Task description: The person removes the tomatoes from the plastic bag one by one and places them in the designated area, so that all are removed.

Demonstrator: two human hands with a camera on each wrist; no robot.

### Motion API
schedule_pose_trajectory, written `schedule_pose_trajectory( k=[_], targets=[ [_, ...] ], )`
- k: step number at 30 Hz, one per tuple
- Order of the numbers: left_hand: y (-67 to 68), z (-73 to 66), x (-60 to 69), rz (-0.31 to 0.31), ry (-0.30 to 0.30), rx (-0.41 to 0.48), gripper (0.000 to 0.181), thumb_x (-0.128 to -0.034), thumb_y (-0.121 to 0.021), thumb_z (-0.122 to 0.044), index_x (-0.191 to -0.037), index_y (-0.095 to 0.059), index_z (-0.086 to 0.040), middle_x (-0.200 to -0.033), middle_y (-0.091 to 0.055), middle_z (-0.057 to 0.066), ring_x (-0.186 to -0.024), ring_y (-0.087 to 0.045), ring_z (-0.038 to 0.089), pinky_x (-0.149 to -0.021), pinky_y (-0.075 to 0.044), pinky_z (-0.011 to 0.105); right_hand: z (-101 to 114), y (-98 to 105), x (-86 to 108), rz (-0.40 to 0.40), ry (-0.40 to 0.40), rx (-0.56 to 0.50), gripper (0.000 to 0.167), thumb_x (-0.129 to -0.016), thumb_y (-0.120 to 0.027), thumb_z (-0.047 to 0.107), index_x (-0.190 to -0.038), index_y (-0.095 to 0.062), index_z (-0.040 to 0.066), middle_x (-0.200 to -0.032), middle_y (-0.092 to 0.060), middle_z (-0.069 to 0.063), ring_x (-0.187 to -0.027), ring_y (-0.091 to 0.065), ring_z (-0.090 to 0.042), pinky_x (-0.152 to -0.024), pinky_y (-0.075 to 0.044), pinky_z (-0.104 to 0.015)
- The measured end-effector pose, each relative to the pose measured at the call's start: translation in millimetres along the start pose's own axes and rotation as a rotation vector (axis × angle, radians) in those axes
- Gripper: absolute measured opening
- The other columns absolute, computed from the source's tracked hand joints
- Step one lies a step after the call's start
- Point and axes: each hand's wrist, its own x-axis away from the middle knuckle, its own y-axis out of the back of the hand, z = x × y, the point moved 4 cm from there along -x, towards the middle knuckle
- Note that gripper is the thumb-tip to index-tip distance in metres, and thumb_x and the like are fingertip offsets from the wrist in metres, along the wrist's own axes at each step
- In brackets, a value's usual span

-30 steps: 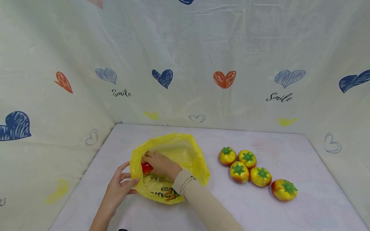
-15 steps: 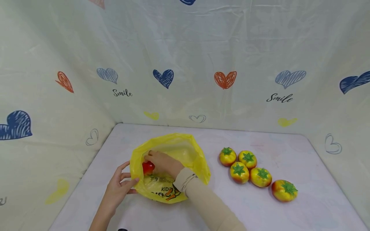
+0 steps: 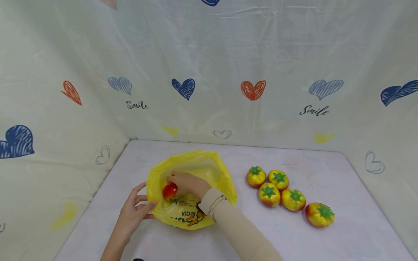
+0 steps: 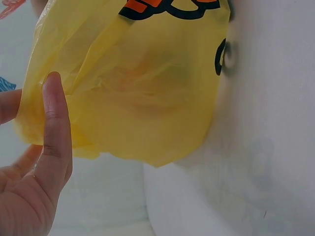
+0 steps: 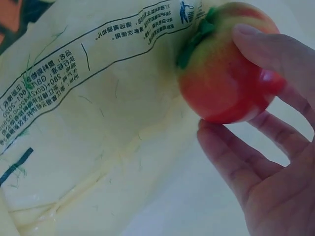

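Observation:
A yellow plastic bag (image 3: 228, 190) lies on the table, its mouth held wide toward the head camera. My left hand (image 3: 132, 214) grips the rim at the bag's left side; in the left wrist view, a finger of that hand (image 4: 42, 182) presses against the yellow film (image 4: 147, 118). Inside the bag, my right hand (image 3: 187, 184) holds a round red fruit (image 3: 169, 191). From the right wrist, the fruit (image 5: 221, 86) shows a smooth red body and a green leafy cap, with thumb and fingers around it. Some fingertips are hidden behind the fruit.
Right of the bag stand several yellow-red fruits (image 3: 269, 194) with green star-shaped caps, one (image 3: 320, 215) lying apart at the right. A white curtain (image 3: 222, 54) printed with hearts rises behind the table (image 3: 326, 170). A small dark object (image 3: 138, 259) peeks in at the bottom edge.
Inside the bag, my right hand has shifted slightly to the right and the red fruit has come with it, showing more of itself. My left hand stays at the rim.

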Motion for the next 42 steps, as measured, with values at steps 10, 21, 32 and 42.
schedule_pose_trajectory(
  k=[10,21,32,42],
  targets=[
    [0.7,1.9,1.3,0.006,0.004,0.006,0.072,-0.087,-0.064,-0.013,-0.145,-0.022,-0.016,-0.113,-0.056,0.017,-0.075,-0.066,0.012,-0.066,-0.058,0.03,4,2,9.1,0.053,-0.056,0.019,0.033,-0.078,-0.075,0.02,-0.106,-0.058,0.022,-0.099,-0.053,0.006,-0.083,-0.05,-0.007,-0.078,-0.047,-0.016],
    [0.7,3.9,1.6,0.007,0.004,0.013,0.072,-0.0863,-0.065,-0.012,-0.145,-0.022,-0.017,-0.11,-0.058,0.015,-0.074,-0.065,0.011,-0.066,-0.058,0.031,0,3,30.3,0.072,-0.133,-0.026,0.028,-0.077,-0.076,0.024,-0.099,-0.059,0.022,-0.091,-0.052,0.007,-0.078,-0.049,-0.008,-0.068,-0.045,-0.017],
    [0.4,2.3,1.6,-0.001,0.002,0.009,0.072,-0.0858,-0.064,-0.01,-0.144,-0.024,-0.019,-0.109,-0.057,0.015,-0.076,-0.066,0.013,-0.064,-0.058,0.029,-15,3,55.9,0.059,-0.19,-0.109,0.031,-0.077,-0.076,0.025,-0.104,-0.06,0.019,-0.09,-0.054,0.007,-0.077,-0.05,-0.008,-0.069,-0.046,-0.018],
    [-0.4,1.7,1.6,0.003,-0.008,0.008,0.071,-0.0861,-0.064,-0.011,-0.144,-0.024,-0.019,-0.11,-0.057,0.015,-0.076,-0.066,0.012,-0.064,-0.058,0.028,-23,7,72.8,0.058,-0.244,-0.14,0.03,-0.079,-0.074,0.025,-0.103,-0.059,0.018,-0.092,-0.055,0.005,-0.079,-0.05,-0.008,-0.072,-0.048,-0.019]
  ],
)
